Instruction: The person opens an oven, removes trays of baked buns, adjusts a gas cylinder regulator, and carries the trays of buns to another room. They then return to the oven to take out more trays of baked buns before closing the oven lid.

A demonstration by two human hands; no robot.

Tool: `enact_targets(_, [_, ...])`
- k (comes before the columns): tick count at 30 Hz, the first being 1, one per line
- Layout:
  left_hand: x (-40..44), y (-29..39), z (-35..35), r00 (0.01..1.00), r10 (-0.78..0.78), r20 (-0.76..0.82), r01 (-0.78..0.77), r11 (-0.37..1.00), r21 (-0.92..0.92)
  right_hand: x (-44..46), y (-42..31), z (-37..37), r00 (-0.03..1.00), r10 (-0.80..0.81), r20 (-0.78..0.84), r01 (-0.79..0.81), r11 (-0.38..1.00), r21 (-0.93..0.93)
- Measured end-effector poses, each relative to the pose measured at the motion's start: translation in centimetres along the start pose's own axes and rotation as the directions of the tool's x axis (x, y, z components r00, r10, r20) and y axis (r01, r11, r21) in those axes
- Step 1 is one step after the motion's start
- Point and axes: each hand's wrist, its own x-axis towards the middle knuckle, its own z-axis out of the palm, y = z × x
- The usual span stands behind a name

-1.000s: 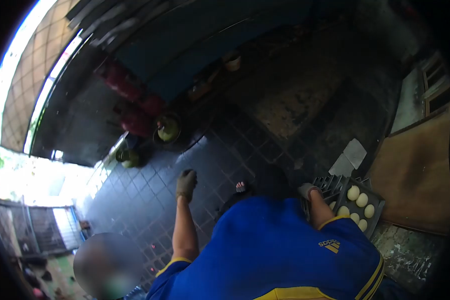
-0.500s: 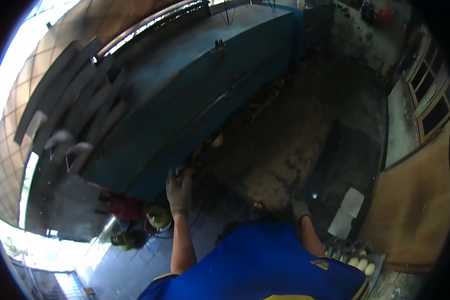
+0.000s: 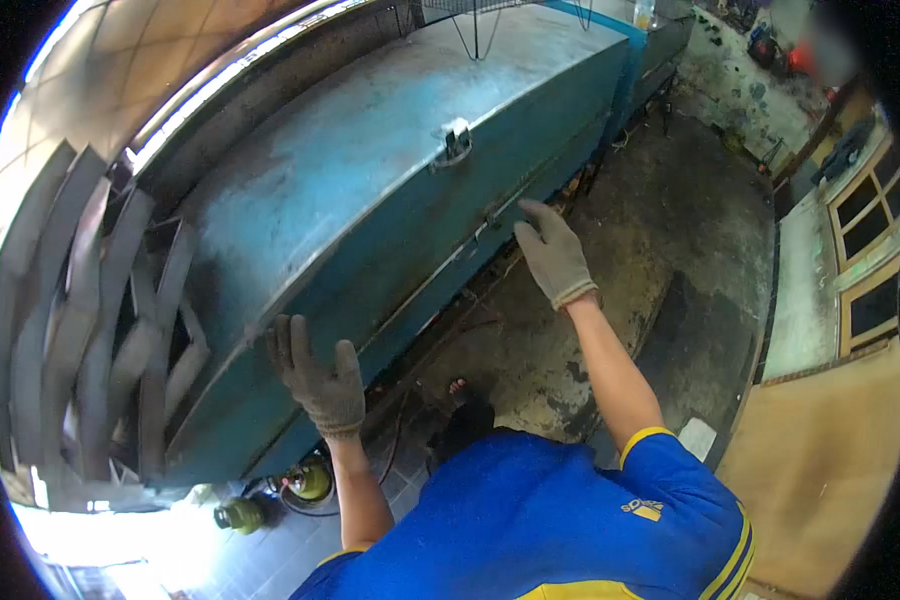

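Note:
A long blue metal box [image 3: 360, 150] with a worn, sooty top stretches diagonally in front of me. My left hand [image 3: 318, 385], in a grey knitted glove, is raised at the box's near left edge with fingers spread. Whether its fingertips touch the box, I cannot tell. My right hand [image 3: 555, 258], gloved alike, is held over the floor beside the box's front, fingers apart and holding nothing. A thin metal rod [image 3: 440, 268] runs along that front, left of my right hand. On the box's upper edge sits a small metal bracket [image 3: 455, 145].
Several long bent metal sheets [image 3: 80, 330] stand at the left end of the box. Green gas cylinders [image 3: 310, 480] are on the tiled floor below. A wire rack [image 3: 470, 15] rests on the far top. To the right are a white sheet [image 3: 697, 437] and a wooden panel [image 3: 820, 470].
My right hand has risen from low by my body to the box's front. My left hand has shifted slightly left, fingers now spread. The view has turned, showing more of the box.

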Motion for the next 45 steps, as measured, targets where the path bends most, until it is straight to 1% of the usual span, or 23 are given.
enact_targets(1, [2.3,0.4,1.3,1.0,-0.013,-0.006,0.013,1.0,-0.002,3.8,-2.0,0.7,1.0,-0.007,0.008,0.007,1.0,-0.01])
enact_targets(3, [5.5,0.9,3.0,0.999,0.034,-0.022,-0.034,0.999,-0.018,10.0,-5.1,2.7,0.899,-0.431,-0.078,0.421,0.9,-0.114])
enact_targets(4, [6.9,0.9,4.3,1.0,0.017,-0.021,-0.017,1.0,-0.004,13.1,-5.9,4.0,0.9,-0.432,-0.058,0.424,0.899,-0.105])
enact_targets(6, [9.3,0.7,7.1,0.998,0.001,0.069,0.004,0.998,-0.065,18.0,-6.0,7.1,0.707,-0.706,0.042,0.661,0.638,-0.396])
enact_targets(7, [9.8,0.9,7.9,0.995,-0.028,0.091,0.032,0.999,-0.042,18.7,-4.9,8.1,0.718,-0.693,0.069,0.662,0.65,-0.373])
enact_targets(9, [11.9,1.3,10.3,0.99,-0.015,0.142,0.032,0.992,-0.119,21.7,-3.1,9.0,0.722,-0.692,-0.01,0.629,0.663,-0.406])
enact_targets(11, [13.3,2.6,11.2,0.988,-0.023,0.153,0.033,0.997,-0.067,22.5,-2.6,8.5,0.703,-0.709,0.051,0.677,0.646,-0.351])
enact_targets(13, [14.3,4.3,11.9,0.941,-0.088,0.327,0.033,0.985,0.169,22.8,-1.9,8.3,0.684,-0.729,0.038,0.701,0.642,-0.31])
enact_targets(14, [14.4,4.5,12.5,0.949,-0.044,0.312,-0.026,0.976,0.217,22.6,-1.8,8.0,0.702,-0.71,0.055,0.691,0.662,-0.289])
enact_targets(19, [11.6,8.6,12.0,0.939,-0.173,0.297,0.038,0.911,0.411,20.4,2.5,5.0,0.605,-0.794,0.05,0.791,0.594,-0.144])
enact_targets(21, [9.3,10.6,11.7,0.903,-0.235,0.36,0.088,0.92,0.381,18.3,5.0,3.0,0.577,-0.814,0.073,0.815,0.566,-0.127])
enact_targets(22, [6.8,11.4,12.5,0.963,-0.15,0.225,0.032,0.889,0.457,17.3,6.3,2.2,0.58,-0.81,0.089,0.815,0.573,-0.089])
enact_targets(23, [5.4,11.8,12.7,0.955,-0.179,0.239,0.045,0.877,0.478,16.1,7.7,1.3,0.545,-0.832,0.106,0.838,0.537,-0.095])
enact_targets(25, [3.4,13.2,12.9,0.978,-0.076,0.195,-0.023,0.888,0.459,14.5,10.4,-0.4,0.515,-0.847,0.131,0.857,0.509,-0.077])
enact_targets(29, [1.0,15.6,12.8,0.953,-0.198,0.23,0.049,0.848,0.528,13.5,12.2,-1.9,0.435,-0.886,0.159,0.9,0.421,-0.117])
enact_targets(34, [2.0,13.3,13.3,0.972,-0.167,0.168,0.039,0.813,0.58,17.4,7.8,-0.9,0.422,-0.873,0.244,0.905,0.421,-0.057])
enact_targets(36, [4.8,12.3,13.9,0.975,-0.159,0.156,0.042,0.818,0.574,19.8,6.5,1.1,0.434,-0.895,0.098,0.9,0.428,-0.081])
enact_targets(37, [6.2,11.8,14.2,0.976,-0.161,0.144,0.051,0.82,0.57,21.0,5.4,2.0,0.431,-0.899,0.082,0.901,0.424,-0.091])
enact_targets(39, [8.4,10.3,15.3,0.989,-0.1,0.112,0.019,0.823,0.568,23.2,2.8,3.5,0.57,-0.818,-0.082,0.819,0.573,-0.017])
enact_targets(40, [9.4,9.7,15.9,0.995,-0.058,0.087,-0.001,0.824,0.567,23.9,2.3,4.0,0.561,-0.822,-0.1,0.824,0.566,-0.032])
enact_targets(42, [10.9,8.4,16.9,0.996,-0.039,0.079,-0.014,0.818,0.575,24.8,1.9,4.9,0.687,-0.727,0.0,0.725,0.685,-0.071])
enact_targets(43, [11.2,7.8,17.3,0.996,-0.04,0.079,-0.015,0.804,0.594,25.2,1.3,4.9,0.681,-0.732,-0.018,0.729,0.68,-0.081])
enact_targets(45, [11.1,6.5,18.3,0.998,-0.04,0.056,-0.002,0.793,0.61,25.8,0.0,5.1,0.726,-0.677,0.116,0.687,0.719,-0.105])
